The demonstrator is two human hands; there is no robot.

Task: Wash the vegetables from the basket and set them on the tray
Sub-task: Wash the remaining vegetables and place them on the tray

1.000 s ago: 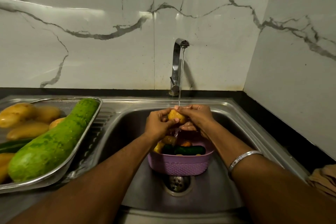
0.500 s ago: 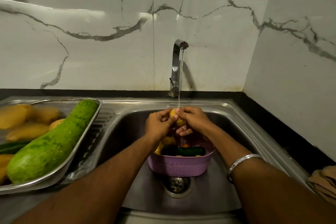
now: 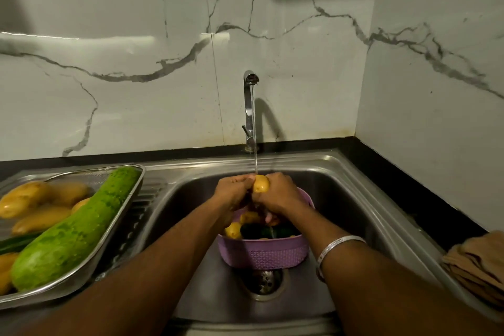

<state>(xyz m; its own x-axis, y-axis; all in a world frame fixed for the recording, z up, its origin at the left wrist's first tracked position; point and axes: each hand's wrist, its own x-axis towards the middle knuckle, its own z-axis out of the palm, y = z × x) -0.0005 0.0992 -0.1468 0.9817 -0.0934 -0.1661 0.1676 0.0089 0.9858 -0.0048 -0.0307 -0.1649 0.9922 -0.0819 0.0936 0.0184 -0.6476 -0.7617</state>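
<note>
Both hands, left hand [image 3: 231, 192] and right hand [image 3: 278, 195], clasp a small yellow potato [image 3: 261, 183] under the steel tap's [image 3: 249, 109] stream, above the purple plastic basket [image 3: 263, 252] in the steel sink [image 3: 354, 199], with the metal tray [image 3: 120, 229] of washed vegetables at left.

Sink [image 3: 351, 188]: brushed steel, dull sheen.
Tray [image 3: 128, 215]: shiny metal.
Basket [image 3: 263, 254]: matt purple plastic, woven texture.
Tap [image 3: 248, 106]: polished chrome.
Wall [image 3: 136, 63]: glossy marble-look tile.
Cloth [image 3: 477, 264]: brown, folded.

Potato [image 3: 261, 183] turned upright — both hands clasp closer
</note>
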